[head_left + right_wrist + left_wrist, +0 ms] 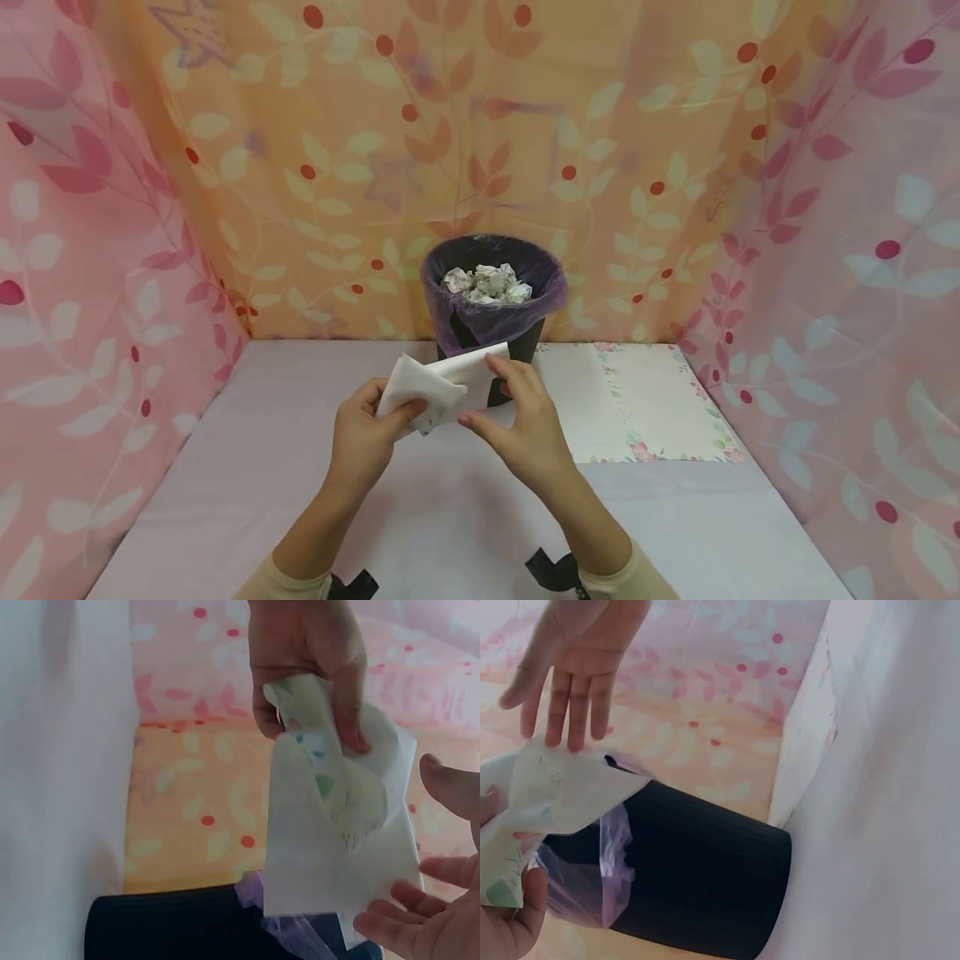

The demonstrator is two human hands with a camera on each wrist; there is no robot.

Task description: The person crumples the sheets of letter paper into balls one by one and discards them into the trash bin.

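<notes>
A piece of white paper (468, 367) with small green and pink prints is loosely folded over itself in front of the bin. My left hand (363, 442) grips its left end, thumb on the near face and fingers behind, as the right wrist view also shows the left hand (307, 645) doing. My right hand (528, 425) is at the paper's other end, thumb and fingers spread apart. In the left wrist view the fingertips of the right hand (585, 652) reach the paper's edge without curling round it.
Behind the paper stands a black bin (528, 340) with a purple plastic liner (551, 292), holding several crumpled paper balls (491, 285). Flat white sheets with flower borders (622, 408) lie on the table (285, 400) to the right. Patterned cloth walls (337, 208) enclose the back and sides.
</notes>
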